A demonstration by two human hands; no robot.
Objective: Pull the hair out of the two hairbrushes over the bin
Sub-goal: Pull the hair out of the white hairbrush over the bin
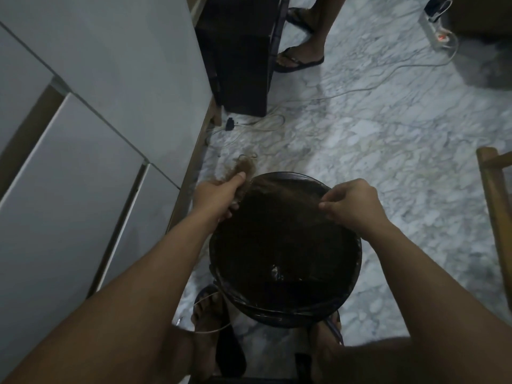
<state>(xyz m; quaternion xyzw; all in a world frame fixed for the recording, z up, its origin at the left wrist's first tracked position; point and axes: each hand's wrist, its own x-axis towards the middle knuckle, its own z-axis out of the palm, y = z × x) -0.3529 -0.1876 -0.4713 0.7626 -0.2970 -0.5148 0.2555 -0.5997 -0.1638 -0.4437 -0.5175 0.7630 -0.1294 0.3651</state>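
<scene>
My left hand (221, 194) sits left of centre in the frame, its grip closed around a hairbrush whose body is almost wholly hidden in my fist; what shows is a light-brown clump of hair (245, 167) sticking up past my thumb, at the upper left edge of the bin. My right hand (353, 202) is right of centre, thumb and forefinger pinched narrow on a few thin strands (291, 193) that stretch leftward across the bin's mouth toward the brush. I cannot make out a second hairbrush anywhere. The round black bin (285, 310) fills the lower centre of the frame, lined with a dark bag, its inside too dim to read. It stands on a grey-veined marble floor (388, 151), between my two sandalled feet (206, 314) at the bottom of the frame. A white cabinet (97, 79) takes up the left side. At the top centre another person's feet in flip-flops (299, 58) stand beside a dark box, and a power strip (437, 31) with a cable lies at the upper right.
</scene>
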